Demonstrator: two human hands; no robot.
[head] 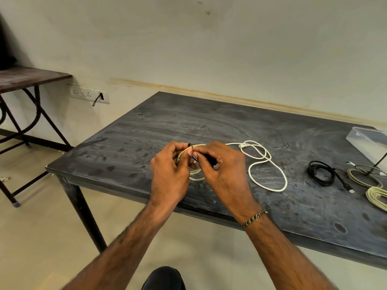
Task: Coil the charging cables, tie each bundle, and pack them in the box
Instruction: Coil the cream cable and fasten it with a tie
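Above the front of the dark table (209, 122), my left hand (170, 174) grips a coiled pale yellow cable (196, 178). My right hand (224, 170) pinches a thin black tie (191, 146) at the top of that coil, fingertips meeting the left thumb. Most of the coil is hidden behind both hands. A loose white cable (266, 164) lies in open loops just right of my hands. Further right rests a coiled black cable (321, 173). Two coiled yellowish cables (374, 195) lie at the right edge. A clear plastic box (368, 141) stands at the far right.
A second dark table with curved metal legs (25, 80) stands at the left by the wall. A wall socket strip (89, 93) has a short black lead in it. The floor below is beige, and my knee (163, 279) shows at the bottom.
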